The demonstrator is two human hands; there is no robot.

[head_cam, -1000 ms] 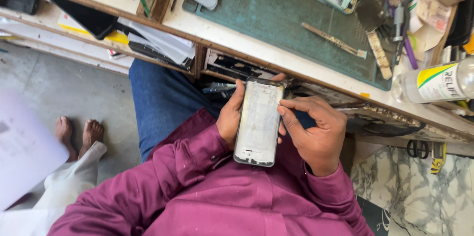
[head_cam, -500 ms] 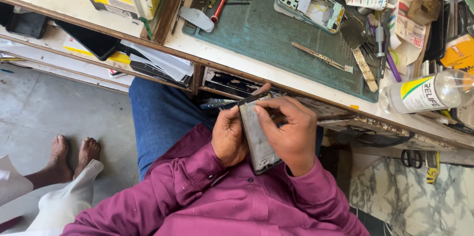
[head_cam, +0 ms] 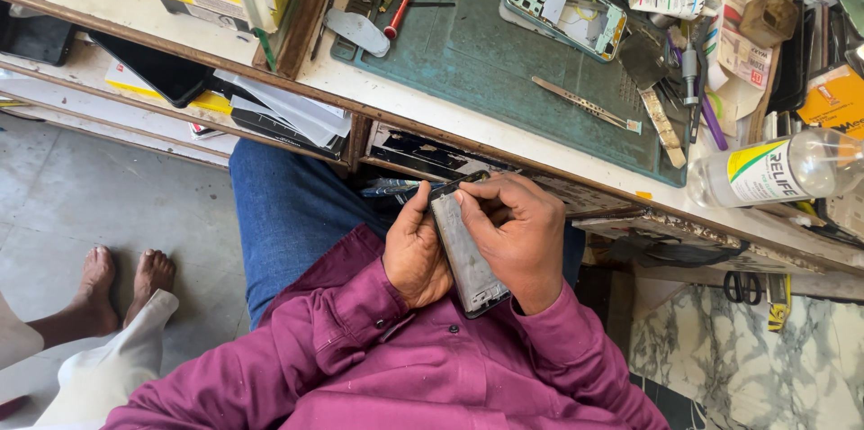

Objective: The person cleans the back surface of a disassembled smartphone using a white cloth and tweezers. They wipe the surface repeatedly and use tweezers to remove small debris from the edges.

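- We hold a phone frame point(head_cam: 465, 246) over our lap, just below the bench point(head_cam: 504, 138) edge, tilted with its top end toward the bench.
- Our left hand point(head_cam: 414, 250) cups the frame's left edge from behind, fingers curled shut around it, thumb lying along the side.
- Our right hand point(head_cam: 517, 237) grips the right edge, fingers bent and pressed together; the thumb tip pushes on the frame's face near the top.
- The frame's face looks grey and smeared; we cannot tell what is on it.
- On the bench lies a green mat point(head_cam: 504, 52), and on it an opened phone point(head_cam: 565, 7) with its insides showing, well apart from our hands.
- Tweezers point(head_cam: 585, 106) lie on the mat near its front edge; a red screwdriver point(head_cam: 402, 3) lies at the mat's far left.
- A clear bottle point(head_cam: 778, 169) lies on its side at the bench's right end.
- Another person's bare feet point(head_cam: 121, 282) rest on the floor to our left.
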